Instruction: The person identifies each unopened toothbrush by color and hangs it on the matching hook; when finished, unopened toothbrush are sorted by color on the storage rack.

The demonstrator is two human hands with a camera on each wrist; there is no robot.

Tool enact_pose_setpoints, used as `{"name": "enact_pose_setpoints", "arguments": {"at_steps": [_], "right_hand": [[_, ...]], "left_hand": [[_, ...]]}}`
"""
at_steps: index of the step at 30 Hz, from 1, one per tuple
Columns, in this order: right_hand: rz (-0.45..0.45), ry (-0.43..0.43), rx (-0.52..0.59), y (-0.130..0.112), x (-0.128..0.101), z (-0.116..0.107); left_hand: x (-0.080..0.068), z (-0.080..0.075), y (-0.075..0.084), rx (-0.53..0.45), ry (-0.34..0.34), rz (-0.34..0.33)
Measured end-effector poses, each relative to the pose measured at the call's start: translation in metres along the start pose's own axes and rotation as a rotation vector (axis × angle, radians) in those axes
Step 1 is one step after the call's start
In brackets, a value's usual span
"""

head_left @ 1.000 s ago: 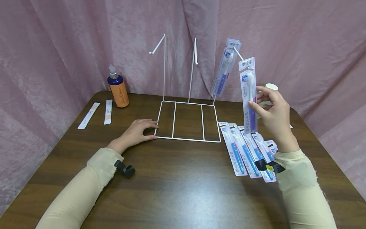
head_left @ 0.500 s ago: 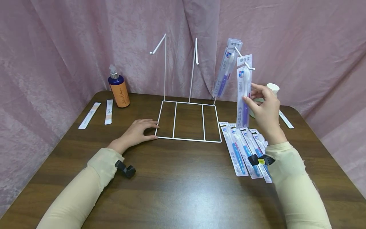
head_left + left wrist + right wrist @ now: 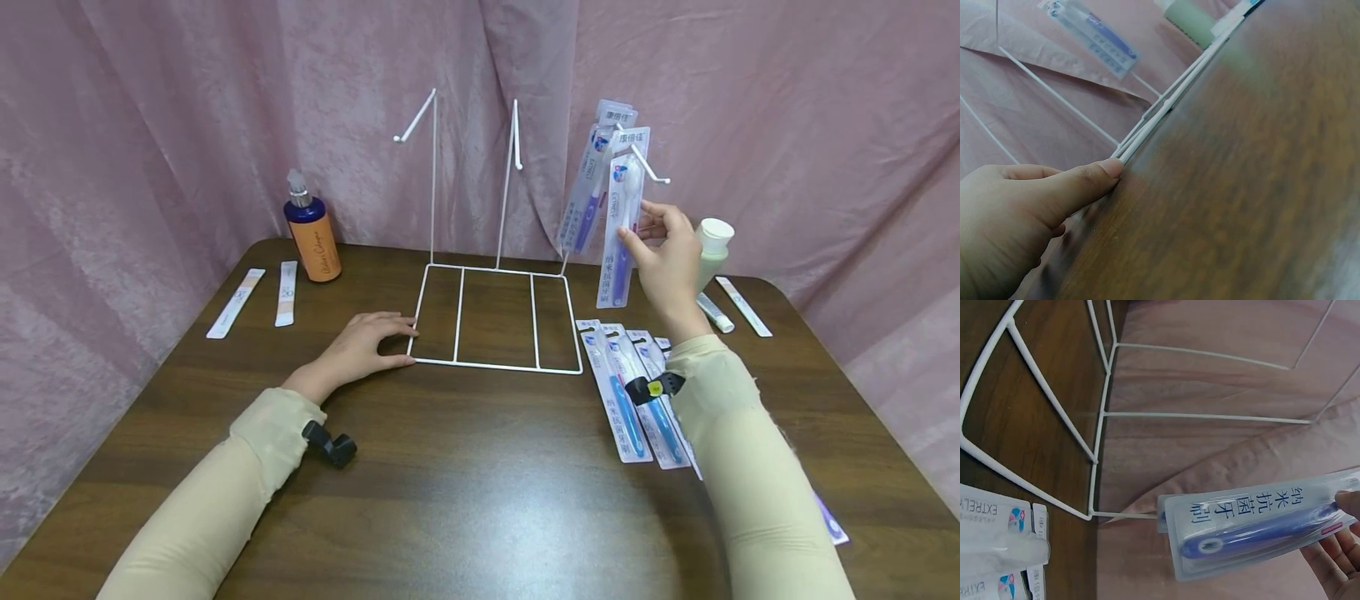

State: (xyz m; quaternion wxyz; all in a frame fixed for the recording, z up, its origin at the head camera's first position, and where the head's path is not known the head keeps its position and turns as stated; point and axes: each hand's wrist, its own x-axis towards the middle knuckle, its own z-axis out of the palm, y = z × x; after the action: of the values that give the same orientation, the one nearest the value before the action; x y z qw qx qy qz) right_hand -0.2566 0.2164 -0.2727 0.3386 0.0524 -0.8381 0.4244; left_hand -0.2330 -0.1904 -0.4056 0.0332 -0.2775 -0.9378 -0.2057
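Pack [image 3: 619, 225] pinched in my right hand [image 3: 670, 265] | long axis vertical, on hook [image 3: 647, 164] | left hand [image 3: 358, 343] flat, steadying rack [image 3: 495, 317]

1. The rack's [image 3: 495, 317] right hook [image 3: 648, 167] carries two toothbrush packs [image 3: 600, 183], one behind the other; its tip stays bare.
2. The left hook [image 3: 412, 125] and middle hook [image 3: 515, 137] hang bare, with open air around them.
3. The packs on the table [image 3: 630, 400] crowd the space just right of the rack's base.
4. The pump bottle [image 3: 311, 233] stands well left of the rack, and wide bare table [image 3: 480, 483] lies in front of it.
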Motion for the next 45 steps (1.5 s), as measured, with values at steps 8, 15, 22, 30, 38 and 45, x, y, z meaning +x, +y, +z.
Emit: {"name": "enact_pose_setpoints", "arguments": {"at_steps": [8, 15, 22, 30, 38, 45], "right_hand": [[0.047, 0.027, 0.035, 0.003, 0.015, 0.017], [0.074, 0.032, 0.041, 0.005, 0.024, 0.028], [0.107, 0.032, 0.015, 0.008, 0.031, 0.037], [0.093, -0.007, -0.035, 0.01, 0.037, 0.038], [0.099, -0.074, -0.056, 0.008, 0.041, 0.029], [0.08, -0.073, -0.129, 0.002, 0.044, 0.012]], "left_hand": [[0.0, 0.001, 0.001, -0.001, -0.001, -0.002], [0.0, 0.0, 0.0, 0.001, -0.009, -0.014], [0.0, 0.0, 0.0, 0.001, -0.002, -0.007], [-0.001, 0.0, 0.0, -0.002, 0.005, 0.003], [-0.001, -0.002, -0.001, -0.011, -0.001, -0.012], [-0.002, -0.002, -0.004, -0.008, -0.002, -0.016]]}}
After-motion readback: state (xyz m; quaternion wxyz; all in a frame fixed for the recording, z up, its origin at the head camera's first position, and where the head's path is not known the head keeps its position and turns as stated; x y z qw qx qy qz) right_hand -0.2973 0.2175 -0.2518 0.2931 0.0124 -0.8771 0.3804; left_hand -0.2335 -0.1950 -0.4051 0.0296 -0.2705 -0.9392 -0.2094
